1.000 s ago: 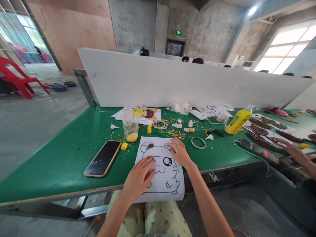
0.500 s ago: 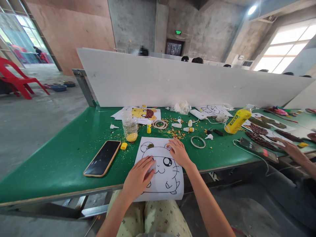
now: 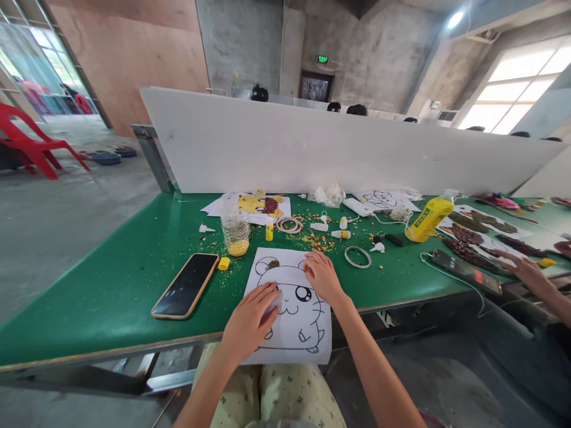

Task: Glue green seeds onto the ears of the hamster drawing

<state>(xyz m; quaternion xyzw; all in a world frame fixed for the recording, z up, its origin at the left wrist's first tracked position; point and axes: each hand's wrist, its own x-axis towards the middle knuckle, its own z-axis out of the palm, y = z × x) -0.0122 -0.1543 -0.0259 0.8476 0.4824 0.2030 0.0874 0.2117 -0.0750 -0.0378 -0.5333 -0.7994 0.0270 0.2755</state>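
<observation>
A white sheet with a line drawing of a hamster (image 3: 291,324) lies at the table's front edge, its lower part hanging over. One ear of the drawing has a patch of small dark green grains (image 3: 273,264). My left hand (image 3: 252,312) rests on the sheet's left half, fingers stretched out and covering part of the face. Over the upper right ear, my right hand (image 3: 323,274) touches the paper with its fingers slightly bent and nothing visible in them.
Left of the sheet are a phone (image 3: 186,286), a yellow cap (image 3: 223,263) and a clear plastic cup (image 3: 235,232). Behind it lie small glue bottles (image 3: 341,235), tape rings (image 3: 358,257) and scattered grains. A yellow bottle (image 3: 430,217) and another person's hand (image 3: 517,267) are at right.
</observation>
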